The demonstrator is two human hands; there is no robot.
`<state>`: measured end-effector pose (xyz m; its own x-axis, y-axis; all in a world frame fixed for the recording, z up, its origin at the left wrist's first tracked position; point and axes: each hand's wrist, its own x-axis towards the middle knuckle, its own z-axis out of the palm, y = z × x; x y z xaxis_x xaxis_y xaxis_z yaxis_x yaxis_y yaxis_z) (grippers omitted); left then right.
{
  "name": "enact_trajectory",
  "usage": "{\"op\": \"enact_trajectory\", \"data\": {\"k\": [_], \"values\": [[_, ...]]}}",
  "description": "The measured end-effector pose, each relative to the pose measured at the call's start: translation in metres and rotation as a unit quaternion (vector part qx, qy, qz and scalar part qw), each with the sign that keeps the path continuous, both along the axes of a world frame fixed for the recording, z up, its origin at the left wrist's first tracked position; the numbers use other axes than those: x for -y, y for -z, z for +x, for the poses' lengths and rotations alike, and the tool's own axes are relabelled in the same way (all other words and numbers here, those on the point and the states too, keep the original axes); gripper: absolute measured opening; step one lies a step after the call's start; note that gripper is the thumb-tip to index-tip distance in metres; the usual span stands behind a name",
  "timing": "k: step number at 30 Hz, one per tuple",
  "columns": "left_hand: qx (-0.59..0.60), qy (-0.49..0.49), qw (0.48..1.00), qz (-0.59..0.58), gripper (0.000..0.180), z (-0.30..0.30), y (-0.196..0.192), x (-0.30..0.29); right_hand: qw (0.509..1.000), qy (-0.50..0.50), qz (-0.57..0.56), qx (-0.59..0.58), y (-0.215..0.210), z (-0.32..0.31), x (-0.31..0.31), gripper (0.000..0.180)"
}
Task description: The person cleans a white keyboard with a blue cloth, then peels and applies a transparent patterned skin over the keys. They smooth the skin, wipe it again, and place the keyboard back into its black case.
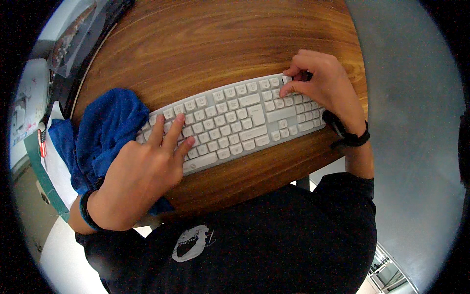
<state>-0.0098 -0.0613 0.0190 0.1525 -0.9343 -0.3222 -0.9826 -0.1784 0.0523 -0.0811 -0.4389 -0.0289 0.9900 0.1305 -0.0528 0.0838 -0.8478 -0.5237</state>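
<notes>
Thumb and forefinger of the right hand (320, 73) pinch a small white piece (287, 78), perhaps a keycap, at the far edge of the white keyboard (230, 120), toward its right end. The left hand (147, 164) is spread, its fingertips resting on keys toward the keyboard's left end. If that touch were too light during a pull, the keyboard could skid or pivot; too firm, and keys could be pressed by accident. The pinched piece is little enough to slip away, and the blue cloth (107, 132) at the keyboard's left end could get caught beneath it.

Under the keyboard is a wood-grained bench (220, 44). Left of the keyboard, past the cloth, lie a white sheet (59, 179) and a green mat (34, 152); right of the keyboard, beyond the bench, spreads a smooth grey surface (416, 122), floor or another top, I cannot tell.
</notes>
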Motion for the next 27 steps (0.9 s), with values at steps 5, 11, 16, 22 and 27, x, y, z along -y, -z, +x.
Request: {"op": "enact_trajectory", "data": {"k": [5, 11, 16, 22, 27], "values": [[0.002, 0.003, 1.000, 0.003, 0.040, 0.001, 0.001, 0.000, 1.000, -0.008, -0.029, 0.001, -0.003, 0.001, -0.003, 0.036], [0.003, 0.003, 1.000, 0.002, 0.040, 0.000, 0.001, -0.001, 0.991, -0.077, -0.096, 0.050, -0.016, 0.006, -0.010, 0.029], [0.016, -0.010, 1.000, 0.011, 0.044, -0.002, 0.006, -0.006, 0.966, -0.168, -0.194, 0.029, -0.027, 0.025, -0.014, 0.024], [0.004, -0.017, 1.000, -0.006, 0.046, -0.001, 0.004, -0.007, 0.947, -0.196, -0.252, 0.013, -0.025, 0.029, -0.018, 0.027], [-0.003, -0.016, 1.000, -0.025, 0.045, 0.001, 0.004, -0.007, 0.946, -0.234, -0.223, -0.003, -0.027, 0.035, -0.012, 0.031]]}}
